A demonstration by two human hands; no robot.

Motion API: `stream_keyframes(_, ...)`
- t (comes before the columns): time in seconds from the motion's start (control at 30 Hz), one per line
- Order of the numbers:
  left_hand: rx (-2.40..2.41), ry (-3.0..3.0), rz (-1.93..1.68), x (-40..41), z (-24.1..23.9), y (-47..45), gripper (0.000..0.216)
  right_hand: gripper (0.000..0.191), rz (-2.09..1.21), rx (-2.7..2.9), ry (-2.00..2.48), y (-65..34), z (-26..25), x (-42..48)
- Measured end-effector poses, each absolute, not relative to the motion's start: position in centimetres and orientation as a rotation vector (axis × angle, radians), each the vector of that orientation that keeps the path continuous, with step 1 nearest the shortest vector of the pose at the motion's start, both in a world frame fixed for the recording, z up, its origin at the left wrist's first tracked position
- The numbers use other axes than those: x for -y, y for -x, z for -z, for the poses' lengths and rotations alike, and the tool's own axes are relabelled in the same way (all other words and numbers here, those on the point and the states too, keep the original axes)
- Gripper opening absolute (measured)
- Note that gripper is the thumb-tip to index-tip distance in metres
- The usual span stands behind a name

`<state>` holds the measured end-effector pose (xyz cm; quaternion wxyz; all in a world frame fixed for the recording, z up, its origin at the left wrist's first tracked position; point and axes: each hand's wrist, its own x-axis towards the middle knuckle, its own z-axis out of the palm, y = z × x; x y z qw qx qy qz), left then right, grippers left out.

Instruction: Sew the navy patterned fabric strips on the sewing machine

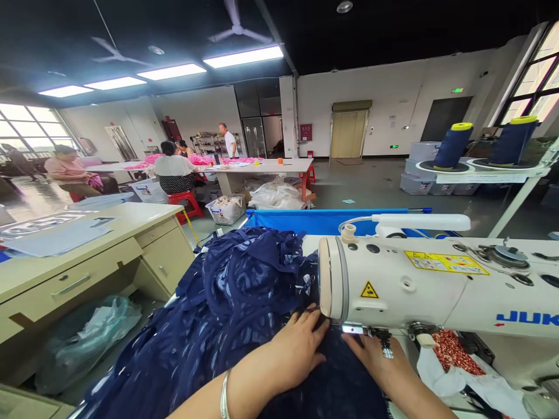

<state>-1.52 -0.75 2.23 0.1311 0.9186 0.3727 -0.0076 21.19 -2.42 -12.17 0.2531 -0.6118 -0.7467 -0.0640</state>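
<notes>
A heap of navy-blue fabric pieces (257,273) with straps and curved bands covers the table left of the sewing machine (393,285). My left hand (297,346), a silver bangle on its wrist, lies on the navy cloth beside the machine head, fingers stretched out and open. To the right, my right hand (378,358) rests at the edge of a dark navy piece (343,372) under the needle area. One of its digits stretches left; its other fingers are partly hidden by the machine's metal parts.
Two navy thread cones (453,145) stand on a rack at right. White cloth and red-patterned material (456,352) lie beneath the machine arm. A blue cloth-sided bin (323,220) is behind the table, and a desk (144,233) stands left. Several people sit or stand around a far worktable (279,167).
</notes>
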Motion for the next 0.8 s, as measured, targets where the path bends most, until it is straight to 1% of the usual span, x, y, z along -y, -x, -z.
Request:
stream_keyframes(0.13, -1.255, -2.645, 0.094, 0.83, -2.61, 1.14, 0.065, 0.043, 0.191, 2.049, 1.617, -21.74, 12.62, 2.77)
stream_keyframes(0.23, -1.226, -2.642, 0.148, 0.57, -2.37, 1.09, 0.061, 0.045, 0.217, 2.064, 1.617, -21.90, 12.87, 2.90)
stream_keyframes(0.37, -1.213, -2.647, 0.114, 0.29, -1.82, 1.22, 0.058, 0.047, 0.288, 2.124, 1.584, -21.95, 12.88, 2.85)
stream_keyframes(0.63, -1.203, -2.669, 0.150, 0.38, -2.42, 1.11, 0.047, 0.044, 0.359, 2.116, 1.715, -21.53, 12.81, 3.15)
stream_keyframes(0.8, -1.230, -2.695, 0.161, 0.42, -2.56, 0.97, 0.044, 0.045, 0.493, 2.158, 1.644, -21.37, 12.39, 3.33)
